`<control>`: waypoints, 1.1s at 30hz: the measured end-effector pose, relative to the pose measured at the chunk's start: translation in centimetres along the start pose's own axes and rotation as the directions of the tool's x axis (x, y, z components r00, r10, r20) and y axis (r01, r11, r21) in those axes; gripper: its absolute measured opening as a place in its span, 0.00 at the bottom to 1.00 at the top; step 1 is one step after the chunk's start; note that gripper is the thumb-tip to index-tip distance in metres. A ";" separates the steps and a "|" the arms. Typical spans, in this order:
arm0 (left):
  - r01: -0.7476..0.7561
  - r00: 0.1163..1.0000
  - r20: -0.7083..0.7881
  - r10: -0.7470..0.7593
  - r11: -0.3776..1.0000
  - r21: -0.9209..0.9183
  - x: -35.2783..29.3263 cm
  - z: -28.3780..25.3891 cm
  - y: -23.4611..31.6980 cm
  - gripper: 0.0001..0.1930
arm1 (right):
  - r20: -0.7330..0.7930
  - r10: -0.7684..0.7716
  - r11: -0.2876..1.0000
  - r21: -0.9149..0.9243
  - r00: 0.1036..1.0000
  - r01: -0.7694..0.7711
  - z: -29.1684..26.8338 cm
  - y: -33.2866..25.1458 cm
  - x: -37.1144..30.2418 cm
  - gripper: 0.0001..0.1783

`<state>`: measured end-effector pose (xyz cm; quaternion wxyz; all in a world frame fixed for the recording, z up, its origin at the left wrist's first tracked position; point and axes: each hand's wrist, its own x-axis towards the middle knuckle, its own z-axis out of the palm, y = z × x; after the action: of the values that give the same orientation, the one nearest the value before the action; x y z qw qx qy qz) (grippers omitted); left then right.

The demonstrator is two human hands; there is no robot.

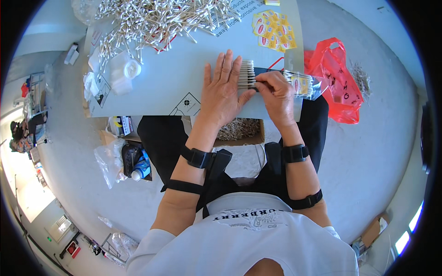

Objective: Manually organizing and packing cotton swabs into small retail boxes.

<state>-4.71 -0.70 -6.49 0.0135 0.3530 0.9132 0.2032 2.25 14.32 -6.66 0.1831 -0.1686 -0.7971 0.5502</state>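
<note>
A row of cotton swabs (247, 69) lies side by side on the grey-blue board. My left hand (222, 89) rests flat at the row's left side, fingers stretched forward and covering part of it. At the row's near right end, my right hand (277, 94) has thumb and forefinger pinched together; whatever sits between them is hidden. Just beyond that hand, a clear bag (317, 87) holds more swabs and a yellow card (300, 85) at the board's right edge. A dark strip shows between the row and the bag.
A big heap of loose swabs (170, 20) covers the board's far left. Yellow packets or cards (275, 31) lie far right. A clear plastic roll (131, 69) stands left. A red plastic bag (338, 87) hangs off the right; a box of swabs (239, 131) is below the near edge.
</note>
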 end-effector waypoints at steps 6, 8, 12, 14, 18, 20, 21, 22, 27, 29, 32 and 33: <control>0.007 0.997 0.083 -0.011 0.999 0.050 -0.4 0.2 0.4 0.48 | 0.143 -0.148 0.923 -0.335 0.979 0.189 0.3 -0.5 0.3 0.02; 0.002 0.997 0.076 -0.005 0.999 0.035 -0.3 0.2 0.4 0.48 | 0.157 -0.145 0.915 -0.353 0.977 0.193 0.2 -0.1 0.6 0.02; -0.005 0.998 0.069 0.001 0.999 0.048 -0.4 0.3 0.4 0.47 | 0.145 -0.055 0.921 -0.376 0.988 0.107 0.5 0.2 1.1 0.02; -0.005 0.997 0.073 0.002 0.999 0.047 -0.4 0.3 0.3 0.45 | 0.153 0.021 0.918 -0.395 0.988 0.041 0.7 0.0 1.5 0.03; -0.005 0.997 0.075 0.002 0.999 0.045 -0.6 0.1 0.1 0.43 | -0.029 0.071 0.973 -0.217 0.997 -0.075 0.9 -1.0 1.4 0.07; -0.028 0.995 0.098 0.025 0.999 0.036 -0.5 0.0 0.3 0.42 | -0.138 0.035 0.997 0.070 0.990 -0.026 1.8 0.0 1.1 0.09; -0.031 0.995 0.097 0.028 0.999 0.034 -0.4 0.1 0.4 0.42 | -0.247 0.032 0.937 0.345 0.969 0.057 2.2 0.4 1.0 0.12; 0.005 0.997 0.073 -0.005 1.000 0.004 -0.4 0.1 0.3 0.40 | -0.248 0.031 0.937 0.344 0.968 0.058 2.4 0.6 1.1 0.12; 0.019 0.906 -0.313 -0.285 0.765 -0.643 1.6 1.2 -0.7 0.30 | -0.234 0.134 0.839 0.543 0.963 0.015 3.8 0.9 1.7 0.18; 0.013 0.897 -0.299 -0.325 0.696 -0.718 2.2 1.8 -0.5 0.30 | -0.217 0.151 0.811 0.584 0.964 0.004 4.3 0.9 1.9 0.19; -0.023 0.884 -0.313 -0.347 0.636 -0.771 2.9 2.7 0.3 0.29 | -0.195 0.164 0.796 0.606 0.967 -0.013 4.7 0.9 1.9 0.19; -0.035 0.884 -0.301 -0.358 0.590 -0.807 2.8 2.8 0.4 0.29 | -0.188 0.161 0.807 0.590 0.969 -0.019 4.8 0.9 1.8 0.19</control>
<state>-6.06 2.44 -8.58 -0.0157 0.1686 0.7346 0.6571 -1.56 11.58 -8.89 0.2902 -0.2043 -0.5542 0.7529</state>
